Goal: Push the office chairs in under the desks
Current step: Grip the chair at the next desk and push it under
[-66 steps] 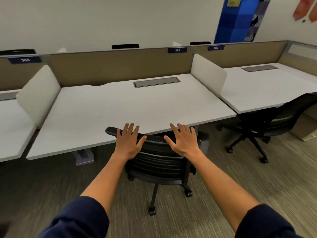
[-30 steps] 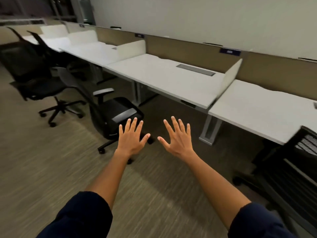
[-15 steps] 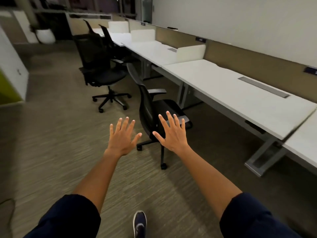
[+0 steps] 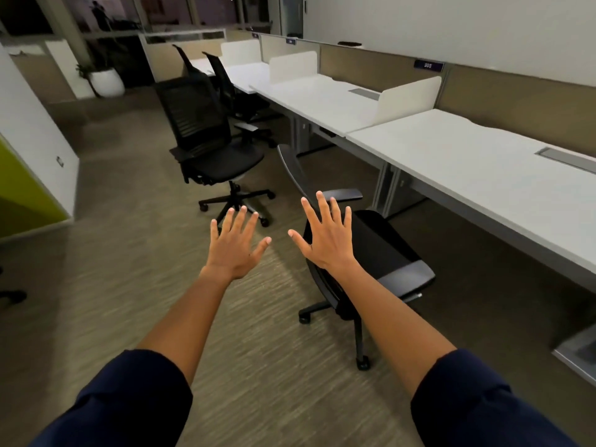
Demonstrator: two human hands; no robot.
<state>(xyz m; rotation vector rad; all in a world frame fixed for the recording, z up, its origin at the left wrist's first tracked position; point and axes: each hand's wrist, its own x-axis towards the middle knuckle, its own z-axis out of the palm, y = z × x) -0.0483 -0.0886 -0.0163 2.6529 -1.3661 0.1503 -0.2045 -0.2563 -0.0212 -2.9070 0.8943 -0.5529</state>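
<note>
A black office chair [image 4: 380, 250] stands out on the carpet, its seat facing the nearest white desk [image 4: 483, 175] on the right and clear of the desk edge. My right hand [image 4: 325, 237] hovers in front of its backrest, fingers spread, holding nothing; contact cannot be told. My left hand [image 4: 235, 243] is spread open over the carpet to the left of that chair. A second black chair [image 4: 206, 140] stands farther out in the aisle, away from the second desk [image 4: 316, 101]. Two more chairs [image 4: 225, 82] sit by the far desks.
Low white dividers [image 4: 409, 95] and a tan partition [image 4: 516, 101] separate the desk row along the right. A white and green wall unit [image 4: 35, 162] lines the left. A white planter [image 4: 106, 80] stands far back. Open carpet [image 4: 129, 253] lies between.
The view has swung left from a chair I had my hands on at desk 303, and I have moved along the aisle. Both hands left that chair and now hover near another chair.
</note>
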